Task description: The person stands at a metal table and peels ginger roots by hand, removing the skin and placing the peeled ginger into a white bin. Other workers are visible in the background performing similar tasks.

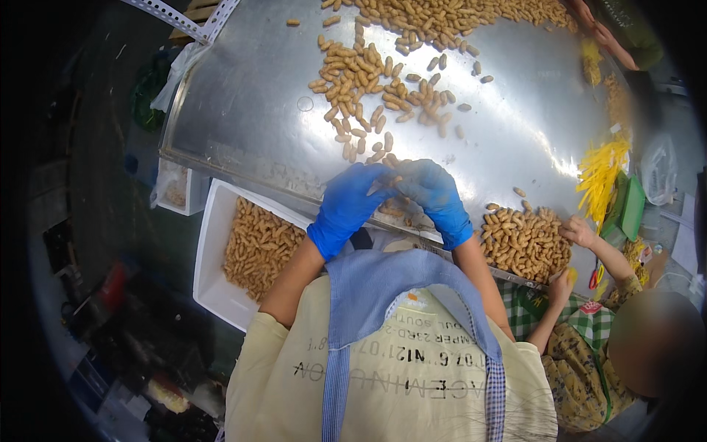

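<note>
Both hands wear blue gloves and meet over the near edge of a metal table [237, 110]. My left hand [351, 207] has its thumb and fingers curled towards the right one. My right hand [433, 199] is bent inwards, its glove paler and dusty at the fingers. A peanut in its shell [396, 180] shows between the fingertips; blur hides which hand grips it. A few peanuts [391, 210] lie below the fingers at the table edge. Just beyond the hands, a loose spread of unshelled peanuts [351, 74] reaches up to a larger heap [442, 19] at the top.
A white bin [207, 265] of peanuts stands left of my body, below the table. A smaller white box [194, 193] is beyond it. At right, a co-worker's hands [579, 231] are beside another peanut pile [525, 243], near yellow strips [599, 177], scissors [596, 276] and a green container [632, 207].
</note>
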A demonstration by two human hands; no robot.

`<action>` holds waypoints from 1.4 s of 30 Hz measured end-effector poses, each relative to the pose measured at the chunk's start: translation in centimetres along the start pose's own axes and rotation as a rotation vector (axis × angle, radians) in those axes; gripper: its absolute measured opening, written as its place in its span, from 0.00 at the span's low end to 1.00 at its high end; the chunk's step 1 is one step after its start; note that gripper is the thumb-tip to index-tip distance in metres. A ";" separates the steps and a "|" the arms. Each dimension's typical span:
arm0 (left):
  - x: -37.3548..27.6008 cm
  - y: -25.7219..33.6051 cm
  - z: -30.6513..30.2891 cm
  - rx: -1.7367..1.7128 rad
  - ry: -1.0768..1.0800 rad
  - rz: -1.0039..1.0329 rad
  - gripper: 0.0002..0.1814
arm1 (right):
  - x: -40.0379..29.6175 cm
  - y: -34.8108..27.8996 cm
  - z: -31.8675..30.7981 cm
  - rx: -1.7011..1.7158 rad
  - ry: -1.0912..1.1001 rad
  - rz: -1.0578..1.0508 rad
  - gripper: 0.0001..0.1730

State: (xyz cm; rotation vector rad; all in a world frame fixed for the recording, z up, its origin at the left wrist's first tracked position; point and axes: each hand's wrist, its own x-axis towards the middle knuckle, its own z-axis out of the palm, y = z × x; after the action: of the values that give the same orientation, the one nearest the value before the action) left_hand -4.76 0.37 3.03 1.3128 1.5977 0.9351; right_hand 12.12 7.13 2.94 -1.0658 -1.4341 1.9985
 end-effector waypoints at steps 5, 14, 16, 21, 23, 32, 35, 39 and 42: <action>0.0 -0.8 0.2 -0.413 -0.076 -0.144 0.16 | 0.2 -0.2 -0.8 0.055 0.077 0.015 0.18; 0.3 -1.1 0.4 -0.467 -0.016 -0.032 0.11 | 0.0 1.3 -2.3 -0.019 0.130 0.061 0.16; 0.3 -1.7 0.6 -0.447 -0.001 -0.007 0.11 | 0.0 1.9 -2.5 -0.080 0.112 0.054 0.15; 0.3 -1.8 0.6 -0.460 -0.011 0.016 0.10 | 0.2 2.8 -3.2 -0.173 0.138 0.008 0.15; 0.3 -2.5 0.9 -0.467 0.005 0.011 0.10 | 0.4 2.8 -3.4 -0.288 0.186 -0.023 0.15; 0.2 -3.3 0.3 -0.907 -0.075 -0.224 0.16 | 2.7 4.5 -3.6 -1.170 0.141 -0.252 0.18; -0.2 -3.9 0.4 -0.774 -0.098 -0.290 0.14 | 2.9 4.6 -3.7 -1.215 0.092 -0.273 0.18; 0.2 -1.7 0.7 -0.727 0.017 -0.387 0.13 | 1.9 2.8 -2.4 -0.644 0.146 -0.051 0.16; 0.7 -1.7 1.1 -0.641 0.008 -0.301 0.15 | 0.8 1.3 -0.9 -0.069 0.194 0.176 0.14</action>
State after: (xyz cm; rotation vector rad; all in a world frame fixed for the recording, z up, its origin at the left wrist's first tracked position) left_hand -4.39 0.76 1.00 0.6082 1.2920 1.1311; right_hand 12.49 7.73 1.31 -1.4185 -1.3564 1.9120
